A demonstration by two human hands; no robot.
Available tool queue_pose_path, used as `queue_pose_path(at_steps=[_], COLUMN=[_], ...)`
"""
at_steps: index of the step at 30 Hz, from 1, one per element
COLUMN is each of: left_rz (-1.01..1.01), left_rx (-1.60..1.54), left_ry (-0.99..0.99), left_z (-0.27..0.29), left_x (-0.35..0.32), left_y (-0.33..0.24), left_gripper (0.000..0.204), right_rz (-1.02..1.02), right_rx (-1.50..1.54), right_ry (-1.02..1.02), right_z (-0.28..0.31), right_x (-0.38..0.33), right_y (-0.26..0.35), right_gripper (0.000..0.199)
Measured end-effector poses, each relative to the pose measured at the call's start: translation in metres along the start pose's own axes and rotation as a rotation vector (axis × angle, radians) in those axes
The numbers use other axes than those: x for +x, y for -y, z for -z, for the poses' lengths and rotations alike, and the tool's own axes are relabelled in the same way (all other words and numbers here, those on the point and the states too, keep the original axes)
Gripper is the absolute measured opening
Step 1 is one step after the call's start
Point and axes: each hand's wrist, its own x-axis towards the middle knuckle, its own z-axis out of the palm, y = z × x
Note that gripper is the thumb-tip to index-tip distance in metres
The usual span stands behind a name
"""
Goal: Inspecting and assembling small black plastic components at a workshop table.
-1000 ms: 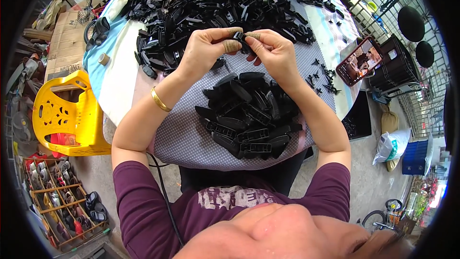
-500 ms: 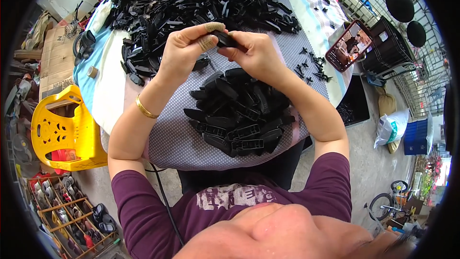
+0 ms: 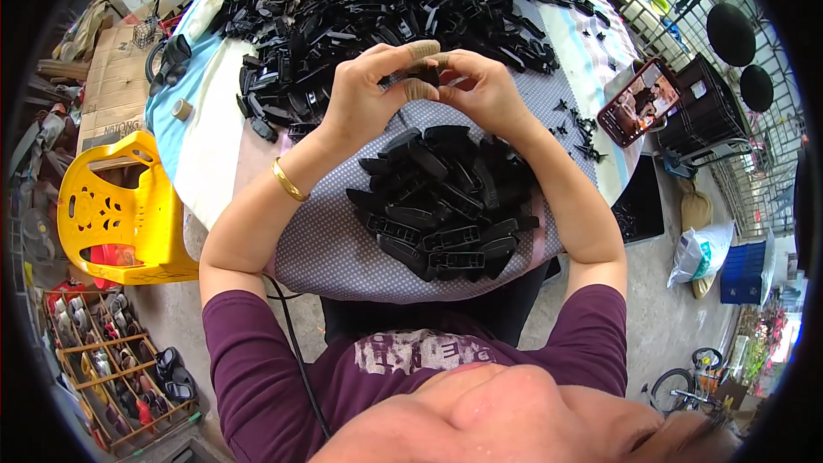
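Note:
Over the table, my left hand point(image 3: 369, 90) and my right hand point(image 3: 487, 94) meet with their fingertips close together. Between them they pinch a small black plastic part point(image 3: 426, 75), mostly covered by the fingers. Tan tape wraps the thumb and forefinger of my left hand, and a gold bangle is on that wrist. Just below my hands lies a heap of black plastic pieces point(image 3: 446, 201), long and rounded at the ends. Beyond them a much larger pile of black plastic parts point(image 3: 377, 9) spreads across the far table.
On the right of the patterned tablecloth point(image 3: 330, 261) stand a phone point(image 3: 639, 103) and several tiny black pieces point(image 3: 585, 133). A tape roll point(image 3: 182, 109) sits at left. A yellow plastic chair point(image 3: 129, 214) is left of the table, and a black bin point(image 3: 639, 197) is at right.
My hands have turned the black part and drawn their fingertips together around it, so less of it shows. The whole view has shifted slightly, with the table appearing a little further right.

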Motion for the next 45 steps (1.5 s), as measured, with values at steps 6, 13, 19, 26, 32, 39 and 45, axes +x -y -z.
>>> queue_pose_path(at_steps=[6, 13, 19, 26, 32, 39, 45], left_rz=[-0.094, 0.237, 0.224, 0.012, -0.056, -0.096, 0.396], left_rx=[0.128, 0.578, 0.586, 0.651, 0.856, 0.827, 0.156], left_ry=[0.009, 0.676, 0.633, 0.412, 0.437, 0.346, 0.217], left_z=[0.008, 0.049, 0.029, 0.006, 0.0, -0.001, 0.017], left_x=[0.005, 0.012, 0.008, -0.01, -0.013, -0.007, 0.0], left_y=[-0.01, 0.004, -0.002, 0.013, -0.001, 0.013, 0.045], left_gripper=[0.047, 0.038, 0.028, 0.037, 0.036, 0.025, 0.024], right_rz=[-0.065, -0.055, 0.169, -0.018, -0.024, 0.116, 0.246], right_rx=[-0.013, -0.438, -0.611, -0.805, -0.794, -0.487, -0.133], right_ry=[0.087, 0.565, -0.033, 0.181, 0.046, -0.284, -0.151], right_z=[0.009, 0.031, 0.014, 0.004, 0.006, 0.011, -0.004], right_x=[0.003, 0.005, 0.007, 0.016, 0.013, 0.005, 0.001], right_y=[-0.002, -0.005, -0.019, -0.03, -0.037, -0.026, -0.009], right_gripper=[0.032, 0.027, 0.025, 0.027, 0.027, 0.03, 0.028])
